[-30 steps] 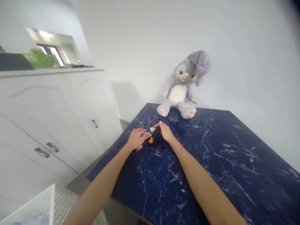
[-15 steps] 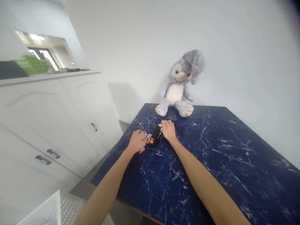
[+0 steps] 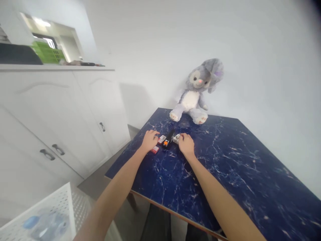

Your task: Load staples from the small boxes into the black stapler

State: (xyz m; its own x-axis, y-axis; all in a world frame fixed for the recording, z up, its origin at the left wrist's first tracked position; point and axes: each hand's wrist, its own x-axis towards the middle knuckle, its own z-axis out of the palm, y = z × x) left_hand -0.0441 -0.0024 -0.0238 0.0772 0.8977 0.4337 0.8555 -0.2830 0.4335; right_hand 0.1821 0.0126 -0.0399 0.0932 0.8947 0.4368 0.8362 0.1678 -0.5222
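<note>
A black stapler-like tool [image 3: 170,136] with an orange patch at its near end lies on the blue marbled table. On its left sit two small red-and-white boxes, one [image 3: 162,139] close beside it and another [image 3: 155,150] nearer me. My left hand [image 3: 149,140] hovers by these boxes, fingers apart and holding nothing. To the right of the black tool is a small whitish box [image 3: 176,138]. Curled fingers of my right hand [image 3: 187,144] grip its right end; the thumb side is partly hidden.
A grey plush toy [image 3: 191,97] sits at the table's [image 3: 240,160] far edge against the wall. White cabinets [image 3: 62,110] stand on the left, with a green basket [image 3: 46,52] on top. Low at the left is a white perforated basket [image 3: 72,207] with clear plastic things inside.
My left hand has lifted off the red-and-white boxes, uncovering them. My right hand has drawn right, away from the black tool, with the whitish box now showing. The view has shifted.
</note>
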